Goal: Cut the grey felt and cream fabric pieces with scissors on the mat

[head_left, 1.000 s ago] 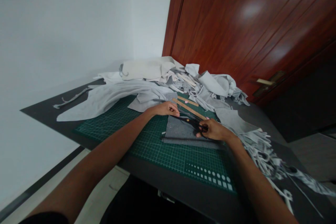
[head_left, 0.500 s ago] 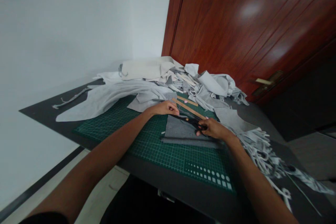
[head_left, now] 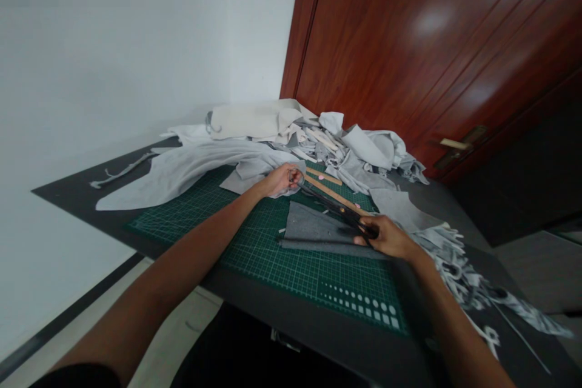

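Note:
A folded dark grey piece of fabric (head_left: 313, 231) lies on the green cutting mat (head_left: 254, 248). My right hand (head_left: 386, 236) is closed on the handles of black scissors (head_left: 341, 211), whose blades point up and left over the fabric. My left hand (head_left: 280, 180) is lifted at the fabric's far left corner, its fingers curled round a thin grey strip (head_left: 295, 177) near the scissor tips. Two wooden rulers (head_left: 330, 191) lie just beyond the fabric.
A heap of pale grey cloth (head_left: 273, 133) covers the back of the dark table (head_left: 82, 194). Cut grey strips (head_left: 459, 267) pile up at the right edge. A red-brown door (head_left: 431, 42) with a handle (head_left: 454, 145) stands behind, and a white wall is to the left.
My right hand has drawn the scissors back to the right and down. My left hand has lifted off the fabric and curled round a thin strip.

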